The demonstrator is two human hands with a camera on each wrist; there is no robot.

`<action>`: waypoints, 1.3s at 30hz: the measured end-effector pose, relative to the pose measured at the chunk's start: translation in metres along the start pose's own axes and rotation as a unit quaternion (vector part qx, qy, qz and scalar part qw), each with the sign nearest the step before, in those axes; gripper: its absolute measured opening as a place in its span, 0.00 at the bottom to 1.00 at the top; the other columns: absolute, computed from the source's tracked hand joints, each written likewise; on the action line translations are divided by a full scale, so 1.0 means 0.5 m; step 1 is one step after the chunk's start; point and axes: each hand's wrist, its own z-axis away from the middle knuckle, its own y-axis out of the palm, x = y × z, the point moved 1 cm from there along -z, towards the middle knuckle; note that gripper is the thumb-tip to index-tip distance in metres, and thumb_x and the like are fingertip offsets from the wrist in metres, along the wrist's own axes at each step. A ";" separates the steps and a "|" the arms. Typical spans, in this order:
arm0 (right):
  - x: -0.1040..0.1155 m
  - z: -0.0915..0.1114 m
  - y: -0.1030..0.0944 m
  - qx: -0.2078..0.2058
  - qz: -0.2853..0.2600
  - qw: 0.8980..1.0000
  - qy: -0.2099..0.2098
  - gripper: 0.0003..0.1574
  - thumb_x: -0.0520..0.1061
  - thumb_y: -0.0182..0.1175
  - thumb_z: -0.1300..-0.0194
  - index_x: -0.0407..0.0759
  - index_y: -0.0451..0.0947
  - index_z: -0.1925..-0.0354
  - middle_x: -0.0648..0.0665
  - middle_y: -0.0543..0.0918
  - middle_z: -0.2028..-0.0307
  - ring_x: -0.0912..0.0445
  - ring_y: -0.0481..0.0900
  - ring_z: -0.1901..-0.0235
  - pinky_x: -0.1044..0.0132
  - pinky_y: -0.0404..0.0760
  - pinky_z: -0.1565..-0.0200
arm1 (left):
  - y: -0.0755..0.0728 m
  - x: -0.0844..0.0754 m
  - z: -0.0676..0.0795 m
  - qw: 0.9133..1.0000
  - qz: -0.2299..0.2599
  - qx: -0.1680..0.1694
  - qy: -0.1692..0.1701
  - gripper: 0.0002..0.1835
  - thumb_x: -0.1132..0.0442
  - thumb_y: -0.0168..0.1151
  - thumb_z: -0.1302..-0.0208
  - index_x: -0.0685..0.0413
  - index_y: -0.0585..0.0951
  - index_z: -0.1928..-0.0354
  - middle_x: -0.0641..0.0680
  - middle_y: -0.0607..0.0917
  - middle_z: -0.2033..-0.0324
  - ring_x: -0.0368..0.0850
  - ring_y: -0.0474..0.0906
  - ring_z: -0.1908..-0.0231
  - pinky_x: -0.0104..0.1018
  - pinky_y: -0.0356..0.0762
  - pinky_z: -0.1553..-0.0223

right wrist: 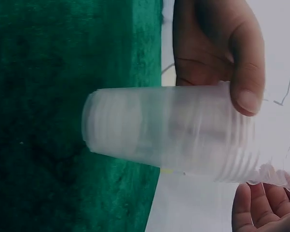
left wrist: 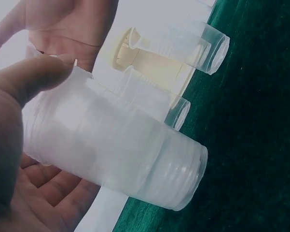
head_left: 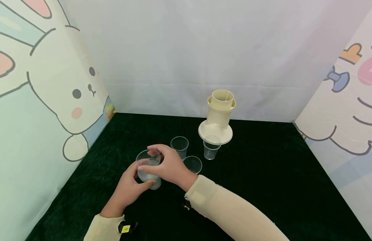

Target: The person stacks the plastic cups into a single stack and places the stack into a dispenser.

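Note:
In front of me, a nested stack of clear plastic cups (left wrist: pixel 111 140) stands mouth-up between both hands. My left hand (head_left: pixel 127 187) grips it around the side, thumb toward me and fingers behind. My right hand (head_left: pixel 175 167) reaches over from the right and holds the rim of the top cup (head_left: pixel 148 154), thumb on the near edge, fingers on the far edge. Several layered rims (right wrist: pixel 239 159) show in the right wrist view. Close beyond the right hand are three single clear cups: one behind (head_left: pixel 179 147), one partly hidden by the wrist (head_left: pixel 193 164), one farther right (head_left: pixel 211 152).
A cream cylindrical stand with a round base (head_left: pixel 220 132) rises at the back of the dark green cloth (head_left: pixel 264 174); the right single cup overlaps its base in view. White fabric (head_left: pixel 162 50) hangs behind, with cartoon-printed panels on the left (head_left: pixel 53 110) and right (head_left: pixel 349 110).

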 end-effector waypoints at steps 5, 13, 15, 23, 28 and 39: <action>-0.012 0.002 0.011 -0.005 -0.002 1.000 0.019 0.38 0.60 0.74 0.39 0.55 0.75 0.33 0.61 0.80 0.43 0.63 0.76 0.43 0.62 0.76 0.41 | -0.002 -0.001 -0.001 1.000 -0.001 0.003 0.009 0.32 0.53 0.75 0.35 0.43 0.73 0.31 0.48 0.78 0.38 0.45 0.77 0.41 0.52 0.78 0.43; -0.036 0.013 0.027 -0.001 0.009 0.999 0.030 0.40 0.65 0.74 0.41 0.58 0.75 0.34 0.61 0.75 0.39 0.61 0.75 0.45 0.63 0.78 0.44 | -0.002 0.002 0.001 1.000 0.000 -0.003 0.015 0.31 0.52 0.75 0.36 0.40 0.75 0.33 0.46 0.79 0.39 0.45 0.76 0.42 0.57 0.76 0.43; -0.042 0.016 0.030 0.002 0.010 0.999 0.032 0.41 0.66 0.74 0.41 0.58 0.75 0.34 0.60 0.75 0.39 0.61 0.75 0.45 0.64 0.78 0.44 | -0.003 0.003 0.002 1.000 0.003 -0.005 0.012 0.31 0.52 0.75 0.36 0.40 0.75 0.33 0.47 0.78 0.39 0.45 0.76 0.42 0.58 0.76 0.43; -0.060 0.026 0.035 0.004 0.020 0.999 0.036 0.43 0.67 0.72 0.39 0.58 0.73 0.31 0.62 0.74 0.40 0.63 0.75 0.46 0.63 0.76 0.41 | -0.002 0.000 0.004 1.000 0.003 -0.003 0.013 0.32 0.52 0.74 0.35 0.44 0.73 0.31 0.50 0.77 0.38 0.47 0.77 0.43 0.57 0.76 0.44; -0.064 0.034 0.039 0.009 0.024 0.999 0.044 0.44 0.68 0.71 0.38 0.60 0.71 0.28 0.62 0.74 0.39 0.64 0.75 0.45 0.63 0.77 0.41 | -0.001 0.000 0.005 1.000 0.006 -0.005 0.004 0.32 0.52 0.75 0.36 0.43 0.74 0.32 0.49 0.77 0.38 0.47 0.76 0.42 0.59 0.75 0.42; -0.066 0.038 0.041 0.007 0.025 0.999 0.043 0.44 0.68 0.70 0.38 0.59 0.71 0.28 0.62 0.74 0.40 0.63 0.75 0.46 0.63 0.77 0.42 | 0.001 0.007 0.003 0.999 0.032 -0.011 -0.020 0.33 0.51 0.77 0.39 0.43 0.74 0.34 0.47 0.77 0.39 0.46 0.75 0.41 0.61 0.72 0.39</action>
